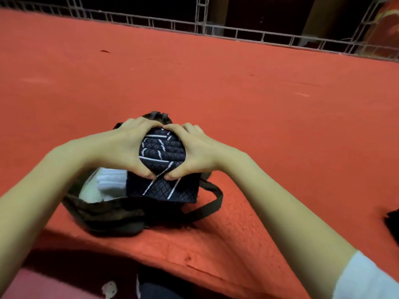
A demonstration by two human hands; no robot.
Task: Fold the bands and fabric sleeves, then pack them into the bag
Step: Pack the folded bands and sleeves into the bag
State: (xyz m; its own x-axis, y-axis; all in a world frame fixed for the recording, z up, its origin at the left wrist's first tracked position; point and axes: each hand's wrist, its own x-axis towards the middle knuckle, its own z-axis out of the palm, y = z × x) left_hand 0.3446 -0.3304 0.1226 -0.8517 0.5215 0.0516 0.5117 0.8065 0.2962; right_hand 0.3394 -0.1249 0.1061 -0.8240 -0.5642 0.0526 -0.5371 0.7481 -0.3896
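Left hand (127, 147) and right hand (194, 152) are both gripping one bundle of folded navy sleeves (163, 152), dark patterned fabric with white stripes. Fingers (140, 123) of both hands are curling over the bundle's far side with tips nearly touching. The thumbs are pressing in on the near side and also meeting, so the hands are ringing the bundle. The bundle is sitting in the open mouth of the dark bag (103, 212), toward the right side of the opening. Its lower flap is hanging over the bag's near rim. Folded white fabric (110, 182) is lying inside the bag, just left of the navy bundle and touching it. The bag is resting on the red desk (259, 93) close to its near edge, left of centre. The bag strap (212, 200) is looping out to the right on the desk. A metal truss (237, 33) is running along the far edge. A dark object (393, 223) is poking in at the right edge; cannot tell what it is.
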